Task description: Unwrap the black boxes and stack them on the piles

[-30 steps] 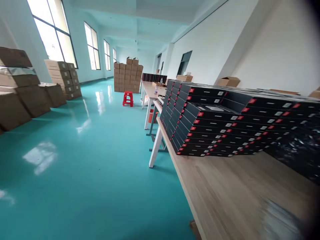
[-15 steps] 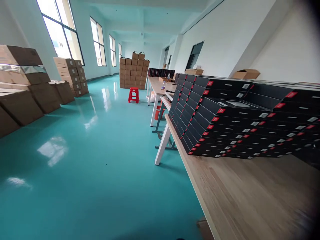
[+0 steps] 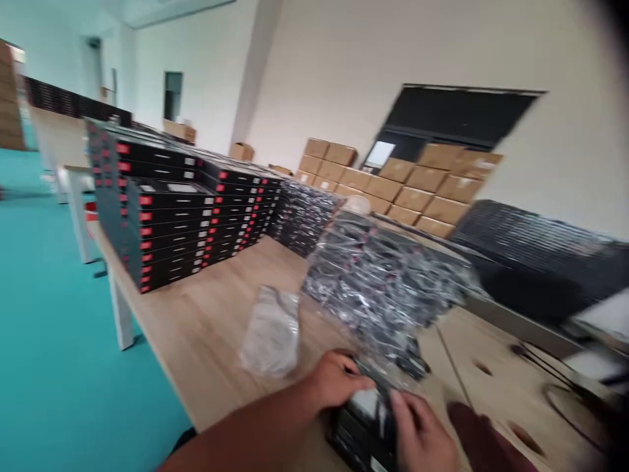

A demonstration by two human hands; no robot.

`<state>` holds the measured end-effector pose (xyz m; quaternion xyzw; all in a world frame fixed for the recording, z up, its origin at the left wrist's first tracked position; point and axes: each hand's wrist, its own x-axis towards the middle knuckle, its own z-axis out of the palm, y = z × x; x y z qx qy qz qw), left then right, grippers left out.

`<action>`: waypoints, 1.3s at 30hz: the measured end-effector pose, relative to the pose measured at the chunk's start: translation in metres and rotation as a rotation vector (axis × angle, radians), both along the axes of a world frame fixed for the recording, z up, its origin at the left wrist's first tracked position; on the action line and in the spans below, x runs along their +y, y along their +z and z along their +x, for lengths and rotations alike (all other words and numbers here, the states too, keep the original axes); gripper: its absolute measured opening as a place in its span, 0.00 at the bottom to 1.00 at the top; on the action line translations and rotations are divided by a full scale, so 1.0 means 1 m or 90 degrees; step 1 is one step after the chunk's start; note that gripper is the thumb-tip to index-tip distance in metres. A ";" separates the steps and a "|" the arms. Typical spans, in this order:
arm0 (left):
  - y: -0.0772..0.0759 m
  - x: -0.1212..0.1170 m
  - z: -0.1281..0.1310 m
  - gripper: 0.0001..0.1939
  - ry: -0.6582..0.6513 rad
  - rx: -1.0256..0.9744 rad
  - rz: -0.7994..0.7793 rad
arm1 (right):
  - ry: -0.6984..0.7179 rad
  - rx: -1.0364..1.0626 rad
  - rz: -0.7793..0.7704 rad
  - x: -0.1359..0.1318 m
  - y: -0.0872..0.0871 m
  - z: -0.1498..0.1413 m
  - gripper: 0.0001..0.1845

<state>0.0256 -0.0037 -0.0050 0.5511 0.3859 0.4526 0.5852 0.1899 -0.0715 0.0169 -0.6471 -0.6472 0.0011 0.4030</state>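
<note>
My left hand (image 3: 337,383) rests on the wooden table (image 3: 206,328), fingers curled round the left end of a black packaged item (image 3: 366,426). My right hand (image 3: 422,439) grips the same item from the right, fingers bent over its top. Just behind my hands rises a heap of black goods in clear plastic bags (image 3: 383,282). A loose clear plastic bag (image 3: 272,331) lies flat to the left of my left hand. The view is smeared by motion.
Stacked black boxes with red labels (image 3: 171,216) fill the table's left part. Brown cartons (image 3: 407,187) are piled against the far wall. Black trays (image 3: 535,255) and cables (image 3: 555,380) sit at the right. Teal floor (image 3: 44,341) lies left of the table edge.
The view swung right and down from the hall to the table. Both my hands came into view on the black packaged item.
</note>
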 end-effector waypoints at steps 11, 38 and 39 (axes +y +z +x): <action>-0.001 -0.009 -0.007 0.14 -0.079 0.023 0.095 | 0.031 0.016 -0.013 -0.009 0.019 -0.010 0.19; 0.029 -0.017 -0.057 0.31 -0.298 -0.179 -0.267 | -0.051 0.125 0.008 -0.012 0.006 0.010 0.19; 0.028 -0.018 -0.056 0.30 -0.290 -0.139 -0.254 | -0.031 0.128 -0.006 -0.011 0.006 0.007 0.19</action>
